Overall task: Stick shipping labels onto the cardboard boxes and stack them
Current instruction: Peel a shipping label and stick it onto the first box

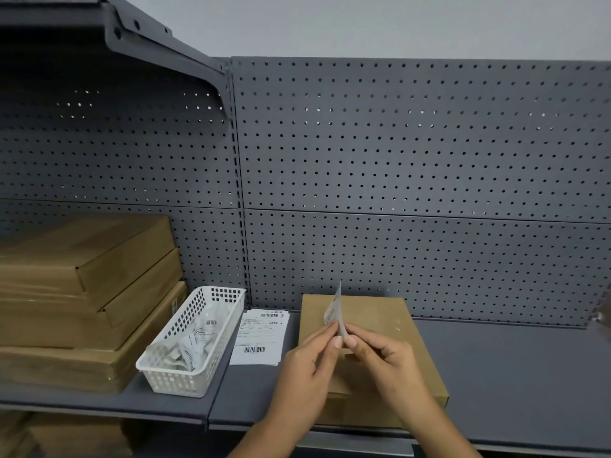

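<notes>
- While the two hands meet at 6 o'clock in the frame, the left hand (pixel 307 365) and the right hand (pixel 386 361) each pinch the lower edge of one shipping label (pixel 334 309) between thumb and fingertips. The label stands upright and nearly edge-on.
- One cardboard box (pixel 373 312) lies flat on the grey shelf (pixel 512 375), directly beneath both hands and the label.
- One pile of label sheets (pixel 261 335), printed with barcodes, lies just beside the box at its 9 o'clock.
- One white basket (pixel 198 375) sits at 9 o'clock of the sheets, holding crumpled paper scraps too tangled to count.
- One box stack (pixel 82 292), at least four flat cartons high, fills 8 o'clock.
- Further cartons (pixel 66 438) show on a lower level at 7 o'clock, their number unclear.
- Grey pegboard (pixel 396 143) backs the shelf at 12 o'clock.
</notes>
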